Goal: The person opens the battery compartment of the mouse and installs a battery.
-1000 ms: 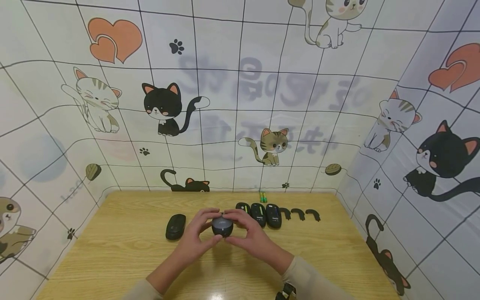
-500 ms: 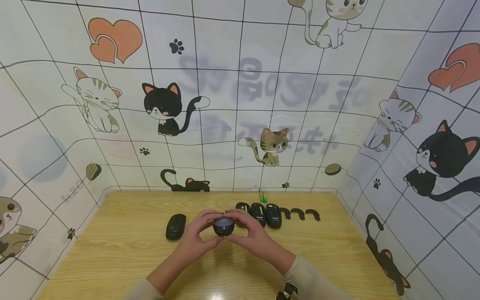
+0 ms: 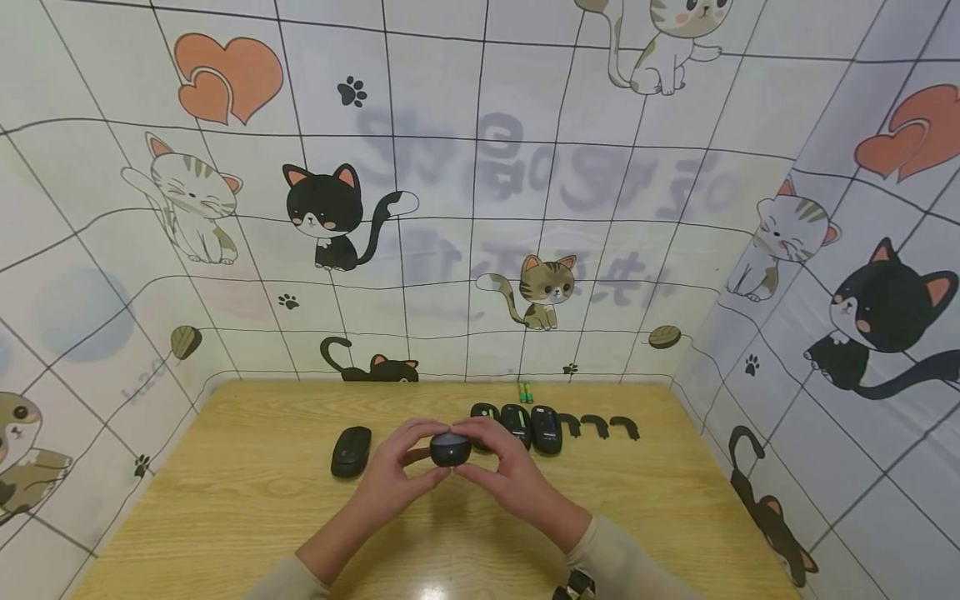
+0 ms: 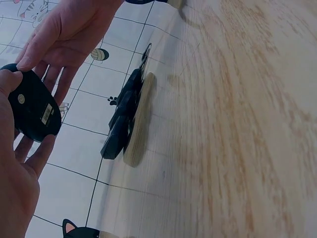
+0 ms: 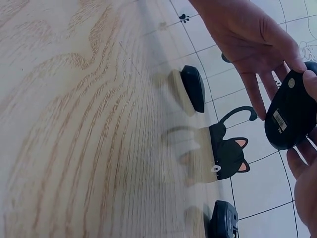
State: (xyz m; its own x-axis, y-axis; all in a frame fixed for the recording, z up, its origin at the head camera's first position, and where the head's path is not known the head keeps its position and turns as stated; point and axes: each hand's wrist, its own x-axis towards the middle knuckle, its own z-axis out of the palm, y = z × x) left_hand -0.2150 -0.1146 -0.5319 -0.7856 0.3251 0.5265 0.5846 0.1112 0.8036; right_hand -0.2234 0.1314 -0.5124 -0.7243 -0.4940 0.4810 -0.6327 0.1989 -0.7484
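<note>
A black computer mouse [image 3: 451, 451] is held above the table between both hands, its rounded end facing me in the head view. My left hand [image 3: 393, 467] pinches its left side with thumb and fingers. On the opposite side my right hand [image 3: 508, 471] pinches it the same way. Both wrist views show the dark underside of the mouse [image 4: 33, 106], with a small white label and a round mark. Part of its edge is covered by fingers. In the right wrist view, the left hand [image 5: 252, 42] lies along the far edge of the mouse [image 5: 290, 116].
On the wooden table [image 3: 247, 517], another black mouse [image 3: 351, 452] lies left of the hands. Behind the right hand sit three dark mice [image 3: 547, 431], one partly hidden. Three curved black pieces [image 3: 595, 427] lie further right, and two green batteries [image 3: 526, 393] near the wall.
The held mouse has shifted slightly right and tilted, so less of its greyish top and more of its dark end shows. Both hands keep their hold; the things on the table stay put.
</note>
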